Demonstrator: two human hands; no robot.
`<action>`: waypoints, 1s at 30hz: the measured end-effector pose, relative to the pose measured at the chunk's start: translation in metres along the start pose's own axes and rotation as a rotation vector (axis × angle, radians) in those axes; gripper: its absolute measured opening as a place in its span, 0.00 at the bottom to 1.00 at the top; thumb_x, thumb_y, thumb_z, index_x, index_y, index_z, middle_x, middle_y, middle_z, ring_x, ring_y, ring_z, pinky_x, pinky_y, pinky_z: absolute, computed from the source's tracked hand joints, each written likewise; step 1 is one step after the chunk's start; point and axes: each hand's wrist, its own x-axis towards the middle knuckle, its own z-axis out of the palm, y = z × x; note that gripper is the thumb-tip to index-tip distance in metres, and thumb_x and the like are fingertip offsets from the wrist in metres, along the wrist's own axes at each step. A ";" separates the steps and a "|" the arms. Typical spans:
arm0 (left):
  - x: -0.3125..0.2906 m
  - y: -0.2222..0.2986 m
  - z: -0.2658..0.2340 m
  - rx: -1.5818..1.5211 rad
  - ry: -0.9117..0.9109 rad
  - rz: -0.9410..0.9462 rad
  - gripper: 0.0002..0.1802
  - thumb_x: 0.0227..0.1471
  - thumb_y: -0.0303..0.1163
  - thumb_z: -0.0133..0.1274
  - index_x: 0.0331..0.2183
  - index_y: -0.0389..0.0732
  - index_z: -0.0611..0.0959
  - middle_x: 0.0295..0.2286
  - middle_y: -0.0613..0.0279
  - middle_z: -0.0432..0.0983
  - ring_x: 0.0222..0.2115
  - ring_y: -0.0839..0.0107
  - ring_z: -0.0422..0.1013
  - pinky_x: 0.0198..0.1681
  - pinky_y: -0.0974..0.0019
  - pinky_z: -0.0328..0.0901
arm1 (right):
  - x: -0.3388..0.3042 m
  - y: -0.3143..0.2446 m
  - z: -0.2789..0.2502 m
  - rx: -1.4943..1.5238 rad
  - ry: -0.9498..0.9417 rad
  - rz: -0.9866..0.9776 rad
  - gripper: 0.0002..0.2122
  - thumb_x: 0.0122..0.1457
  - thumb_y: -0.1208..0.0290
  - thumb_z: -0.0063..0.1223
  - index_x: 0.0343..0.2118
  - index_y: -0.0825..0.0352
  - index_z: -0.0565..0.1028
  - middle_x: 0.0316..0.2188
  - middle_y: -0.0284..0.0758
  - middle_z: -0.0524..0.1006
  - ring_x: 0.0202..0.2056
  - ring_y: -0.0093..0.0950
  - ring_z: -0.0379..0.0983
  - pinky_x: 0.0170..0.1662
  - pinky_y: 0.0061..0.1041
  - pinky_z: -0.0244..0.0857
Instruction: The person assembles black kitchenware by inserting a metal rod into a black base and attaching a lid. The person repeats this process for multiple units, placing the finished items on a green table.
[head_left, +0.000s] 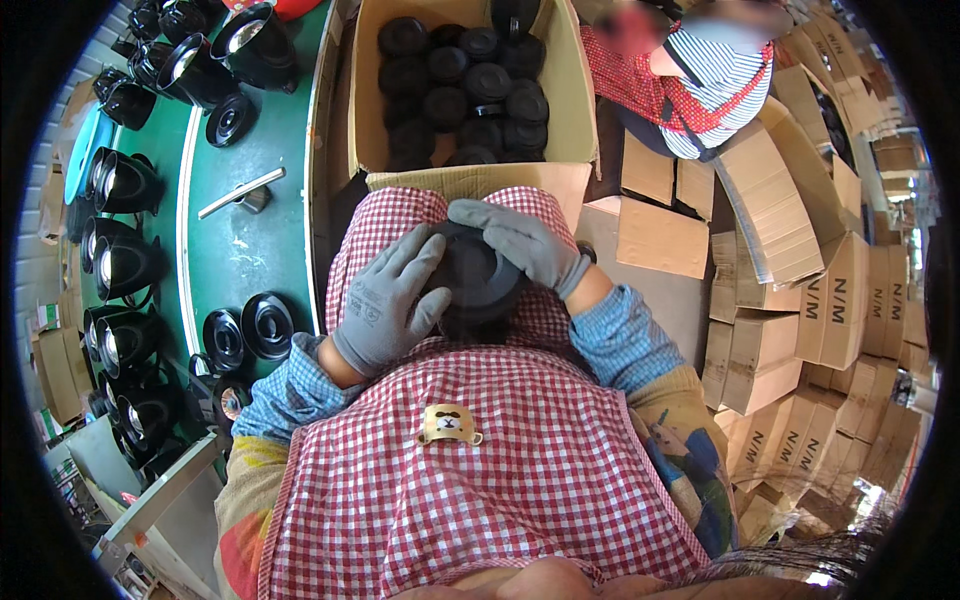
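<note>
A dark round lidded pot (480,275) sits upright in my lap, its black lid facing up; its lower part is hard to make out. My left hand (390,300), in a grey glove, presses against its left side, thumb and fingers slightly apart. From the right, my gloved right hand (522,240) lies curved over its far rim. Between them the two hands hold the pot. Just beyond my knees stands an open cardboard box (475,178) with several black round lidded pieces (445,105) packed inside.
Left of me runs a green worktable (245,230) bearing black lids (268,325), a metal bar on a small stand (242,194) and rows of black pots (128,265). Cardboard boxes (845,300) pile up on the right. Another person (690,90) works at the far right.
</note>
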 end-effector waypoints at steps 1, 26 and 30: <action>0.002 0.000 -0.001 -0.024 -0.029 -0.002 0.31 0.63 0.43 0.46 0.59 0.28 0.71 0.59 0.36 0.66 0.60 0.47 0.66 0.64 0.57 0.58 | 0.002 0.004 -0.001 0.010 -0.010 0.001 0.19 0.69 0.74 0.41 0.61 0.71 0.68 0.62 0.40 0.70 0.66 0.35 0.60 0.70 0.30 0.49; 0.112 -0.088 0.054 -0.469 -0.320 0.495 0.22 0.58 0.32 0.56 0.54 0.39 0.78 0.48 0.53 0.79 0.51 0.60 0.74 0.57 0.58 0.67 | 0.050 -0.053 -0.007 -0.830 -0.481 -0.290 0.44 0.42 0.38 0.64 0.64 0.53 0.67 0.68 0.39 0.59 0.71 0.41 0.45 0.72 0.52 0.30; 0.160 -0.048 0.046 -0.065 -0.316 0.178 0.18 0.60 0.47 0.53 0.34 0.40 0.84 0.28 0.46 0.78 0.31 0.46 0.77 0.33 0.49 0.70 | 0.051 -0.067 0.054 -0.734 -0.386 -0.499 0.28 0.53 0.48 0.58 0.58 0.51 0.74 0.66 0.36 0.62 0.68 0.40 0.52 0.67 0.58 0.39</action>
